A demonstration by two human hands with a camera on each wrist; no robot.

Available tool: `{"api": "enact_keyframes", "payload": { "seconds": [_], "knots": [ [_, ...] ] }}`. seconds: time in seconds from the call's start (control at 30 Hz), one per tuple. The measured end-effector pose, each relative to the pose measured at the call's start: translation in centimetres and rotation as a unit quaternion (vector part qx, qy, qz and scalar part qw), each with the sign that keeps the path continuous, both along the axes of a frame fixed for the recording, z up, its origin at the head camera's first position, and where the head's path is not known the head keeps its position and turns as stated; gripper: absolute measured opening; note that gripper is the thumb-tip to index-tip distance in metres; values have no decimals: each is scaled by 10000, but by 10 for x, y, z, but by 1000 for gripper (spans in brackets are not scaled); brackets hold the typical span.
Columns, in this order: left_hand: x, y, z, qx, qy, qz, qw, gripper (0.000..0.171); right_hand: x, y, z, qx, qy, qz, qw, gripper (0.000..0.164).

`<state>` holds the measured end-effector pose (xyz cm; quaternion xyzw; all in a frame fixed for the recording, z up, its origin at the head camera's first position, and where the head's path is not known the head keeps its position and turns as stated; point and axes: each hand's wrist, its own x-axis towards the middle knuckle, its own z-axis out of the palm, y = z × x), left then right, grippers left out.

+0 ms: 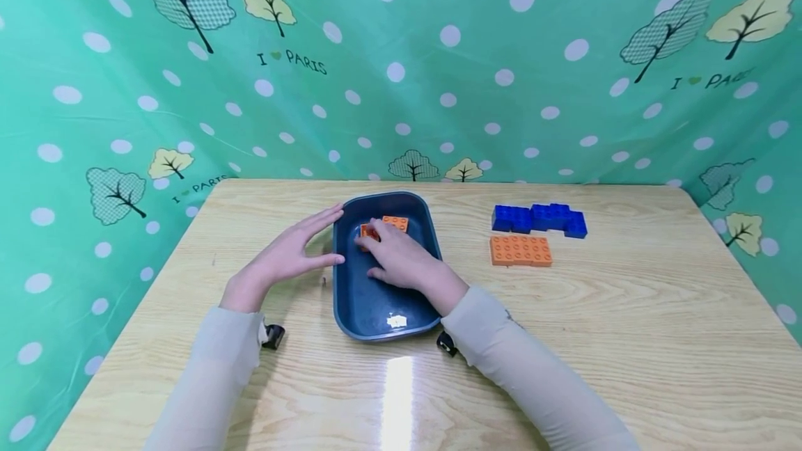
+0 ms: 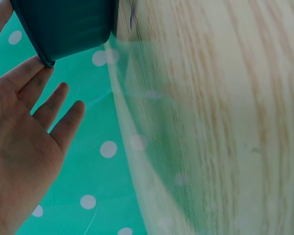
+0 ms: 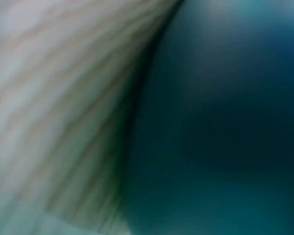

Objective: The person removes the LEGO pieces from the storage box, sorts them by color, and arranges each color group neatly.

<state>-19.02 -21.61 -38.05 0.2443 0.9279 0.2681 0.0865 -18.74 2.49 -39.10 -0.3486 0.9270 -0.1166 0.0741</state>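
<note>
A dark blue tray point(image 1: 360, 298) stands on the table with orange toy bricks near its far end. My right hand point(image 1: 404, 256) reaches into it from the right, fingers over one orange brick point(image 1: 365, 231) and thumb spread away from it. Just behind that lies another orange brick point(image 1: 396, 220), partly covered by the hand. On the tray's left side, my left hand point(image 1: 288, 252) has its fingers and thumb extended, tips at the rim. The left wrist view shows this hand point(image 2: 27, 132) with fingertips against the tray's edge point(image 2: 48, 62). Only blurred tray wall point(image 3: 186, 147) and tabletop fill the right wrist view.
Right of the tray, several blue toy bricks point(image 1: 514, 218) sit in a staggered row. In front of them lies an orange block of studded bricks point(image 1: 520, 250). A green dotted curtain point(image 1: 401, 96) hangs behind the wooden table point(image 1: 626, 312).
</note>
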Motion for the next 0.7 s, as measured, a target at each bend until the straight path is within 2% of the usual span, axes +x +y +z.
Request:
{"api": "enact_keyframes", "payload": {
  "seconds": [0.2,0.3,0.4,0.53,0.6,0.7],
  "knots": [
    [0,0,-1,57,-20,72,10000,86,-1,-1,1,-250,599,-225,9976,21],
    [0,0,0,72,-11,90,9999,86,-1,0,2,-402,522,-309,9973,16],
    [0,0,-1,61,-1,90,9999,86,-2,0,2,-751,90,-392,9964,24],
    [0,0,-1,48,4,87,10000,85,-1,1,4,-1252,-505,-534,9894,49],
    [0,0,-1,42,-5,83,10000,85,-1,2,6,-1443,-618,-613,9857,60],
    [0,0,0,20,4,63,10000,85,2,5,13,-1771,-659,-779,9789,63]
  ]
}}
